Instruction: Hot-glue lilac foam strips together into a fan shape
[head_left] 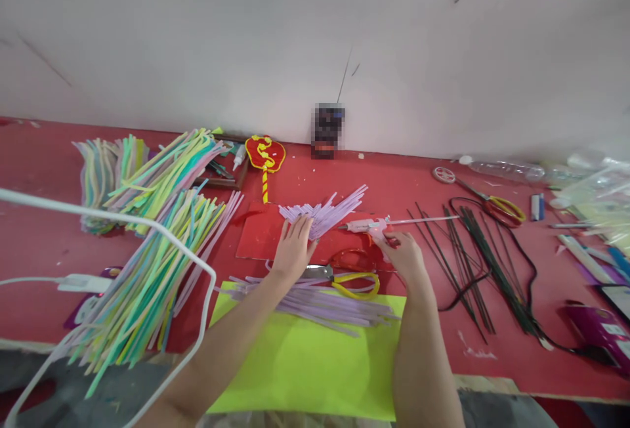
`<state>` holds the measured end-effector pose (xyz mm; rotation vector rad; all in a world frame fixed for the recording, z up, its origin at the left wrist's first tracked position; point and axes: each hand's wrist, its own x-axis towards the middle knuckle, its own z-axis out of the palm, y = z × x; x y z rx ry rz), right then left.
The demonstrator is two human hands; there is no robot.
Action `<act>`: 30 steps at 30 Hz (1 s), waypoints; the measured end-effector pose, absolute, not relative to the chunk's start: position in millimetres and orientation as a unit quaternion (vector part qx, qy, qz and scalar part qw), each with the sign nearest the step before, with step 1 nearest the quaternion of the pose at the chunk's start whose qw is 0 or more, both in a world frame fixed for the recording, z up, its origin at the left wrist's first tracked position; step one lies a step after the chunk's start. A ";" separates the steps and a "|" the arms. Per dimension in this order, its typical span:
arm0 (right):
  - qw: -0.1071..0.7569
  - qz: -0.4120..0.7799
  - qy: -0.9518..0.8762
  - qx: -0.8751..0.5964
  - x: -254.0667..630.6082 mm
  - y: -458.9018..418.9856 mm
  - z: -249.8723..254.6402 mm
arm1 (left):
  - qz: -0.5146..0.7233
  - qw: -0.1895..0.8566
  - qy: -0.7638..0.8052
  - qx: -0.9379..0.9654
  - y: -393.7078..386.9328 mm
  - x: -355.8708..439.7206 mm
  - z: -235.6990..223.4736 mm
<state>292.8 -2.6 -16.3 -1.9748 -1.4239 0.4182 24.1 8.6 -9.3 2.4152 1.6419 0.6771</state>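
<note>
Head view, looking down at a red table point(423, 192): two bare hands work over a smaller red board point(253, 241). The left hand point(294, 249) lies with its fingers stretched out and close together over the near end of a fanned lilac bundle point(339, 213) of fuzzy stems; the underside is hidden, so I cannot tell whether it pinches them or only presses. The right hand point(406, 257) has its fingers curled round the grip of a pale pink glue gun point(365, 225), whose nozzle points left, near the lilac bundle.

If the gun is hot, a small drift leftward could burn the left fingers or scorch the stems. Letting up the left hand's pressure might allow the fan to spread out of line. Scissors point(336, 278) with a red and a yellow handle lie between the forearms; a dropped wrist could knock them into loose lilac stems point(339, 313) over a lime-green sheet point(310, 375). Rightward, a black cord point(532, 277) loops by dark green stems point(495, 267) and could snag if pulled.
</note>
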 end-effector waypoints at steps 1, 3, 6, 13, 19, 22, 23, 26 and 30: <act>0.324 0.150 -0.550 -0.755 292.3 -2.6 -16.0 | 0.224 0.078 0.553 0.799 10.1 22.3 -12.7; 0.315 0.135 -0.565 -0.751 291.8 -1.9 -16.8 | 0.223 0.086 0.561 0.793 11.8 20.7 -16.2; 0.315 0.123 -0.583 -0.739 291.8 0.6 -21.2 | 0.211 0.090 0.565 0.792 12.6 21.9 -17.8; 0.410 0.096 -0.562 -0.712 279.2 4.3 -21.9 | 0.180 0.060 0.604 0.774 12.3 22.1 -12.7; 0.502 0.043 -0.503 -0.702 262.5 1.8 0.8 | 0.180 0.072 0.617 0.763 13.1 21.7 -11.9; 0.523 -0.002 -0.479 -0.705 263.1 1.0 4.6 | 0.192 0.075 0.619 0.758 14.2 21.0 -14.0; 0.522 -0.014 -0.474 -0.709 264.9 0.9 3.8 | 0.196 0.077 0.619 0.757 14.6 20.6 -14.6; 0.497 -0.025 -0.464 -0.733 273.8 0.7 -3.3 | 0.203 0.086 0.610 0.761 15.4 19.1 -16.0; 0.470 0.010 -0.445 -0.762 286.4 1.0 -15.8 | 0.212 0.084 0.597 0.769 16.0 17.8 -16.8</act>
